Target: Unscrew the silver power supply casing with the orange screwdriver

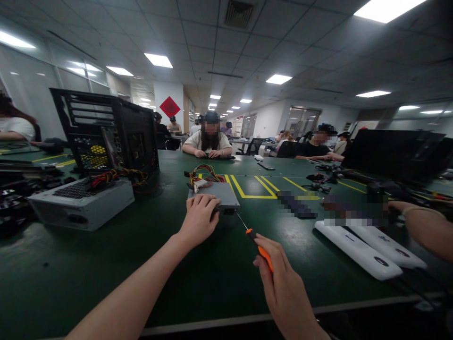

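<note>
A small grey computer power supply (226, 191) lies on the green table in front of me, its socket side facing me. Coloured cables (208, 175) with a white connector trail over its far edge. My left hand (201, 215) grips the near left part of this power supply, fingers over the top. In my right hand (278, 264) is a screwdriver (264, 257) with an orange and black handle. Its thin shaft points up and left, the tip at the near right corner of the casing. Whether the tip sits in a screw is too small to tell.
To the left stand a larger power supply (85, 203) and a black computer case (106, 132). Two white elongated devices (357, 250) lie at the right, near another person's arm (428, 224). Across the table (170, 288) sits a person (208, 141). Cables (320, 182) lie at the back right.
</note>
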`<action>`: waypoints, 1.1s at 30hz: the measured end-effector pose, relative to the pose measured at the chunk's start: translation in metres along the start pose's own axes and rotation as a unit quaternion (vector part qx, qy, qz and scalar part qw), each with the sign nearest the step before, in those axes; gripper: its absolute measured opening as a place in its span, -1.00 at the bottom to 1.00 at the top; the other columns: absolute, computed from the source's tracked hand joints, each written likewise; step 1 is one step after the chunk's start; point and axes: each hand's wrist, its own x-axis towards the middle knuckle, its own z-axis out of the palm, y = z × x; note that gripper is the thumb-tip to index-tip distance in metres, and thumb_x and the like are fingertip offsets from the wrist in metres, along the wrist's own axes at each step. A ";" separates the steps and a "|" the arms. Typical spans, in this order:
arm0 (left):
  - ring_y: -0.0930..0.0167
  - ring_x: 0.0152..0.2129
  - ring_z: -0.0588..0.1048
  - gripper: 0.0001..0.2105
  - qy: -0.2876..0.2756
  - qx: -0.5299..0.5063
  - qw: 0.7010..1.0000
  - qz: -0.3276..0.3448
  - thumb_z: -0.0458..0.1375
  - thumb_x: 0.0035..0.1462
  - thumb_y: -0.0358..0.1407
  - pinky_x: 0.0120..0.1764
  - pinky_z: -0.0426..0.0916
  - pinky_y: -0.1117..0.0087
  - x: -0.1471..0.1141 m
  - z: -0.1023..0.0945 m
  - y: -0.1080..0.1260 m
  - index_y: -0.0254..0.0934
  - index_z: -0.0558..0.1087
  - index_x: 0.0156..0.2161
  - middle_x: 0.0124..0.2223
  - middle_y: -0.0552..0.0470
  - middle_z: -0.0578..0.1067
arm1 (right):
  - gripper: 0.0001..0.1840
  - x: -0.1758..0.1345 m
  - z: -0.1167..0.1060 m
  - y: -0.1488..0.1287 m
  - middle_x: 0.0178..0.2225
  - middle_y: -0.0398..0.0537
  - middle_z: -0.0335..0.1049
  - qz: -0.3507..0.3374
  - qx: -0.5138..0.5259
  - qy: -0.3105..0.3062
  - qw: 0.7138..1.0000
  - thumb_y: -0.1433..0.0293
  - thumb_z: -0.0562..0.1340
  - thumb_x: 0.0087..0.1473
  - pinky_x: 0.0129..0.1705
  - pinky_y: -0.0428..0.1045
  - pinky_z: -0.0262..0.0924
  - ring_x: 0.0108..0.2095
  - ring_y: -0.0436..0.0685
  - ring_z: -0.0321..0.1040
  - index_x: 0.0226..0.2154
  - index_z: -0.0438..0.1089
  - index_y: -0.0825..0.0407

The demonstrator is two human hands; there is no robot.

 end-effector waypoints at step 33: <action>0.26 -0.03 0.26 -0.69 0.004 0.002 1.000 0.007 0.00 0.04 -0.38 -0.03 0.07 0.17 -0.003 0.006 0.006 -0.25 0.28 -0.06 0.02 -0.08 0.35 | -0.78 0.042 -0.020 -0.002 -0.09 0.19 0.18 -0.088 -0.078 -0.006 0.993 0.45 -0.03 0.12 -0.34 0.00 0.34 -0.21 0.12 0.34 -0.16 0.17 0.08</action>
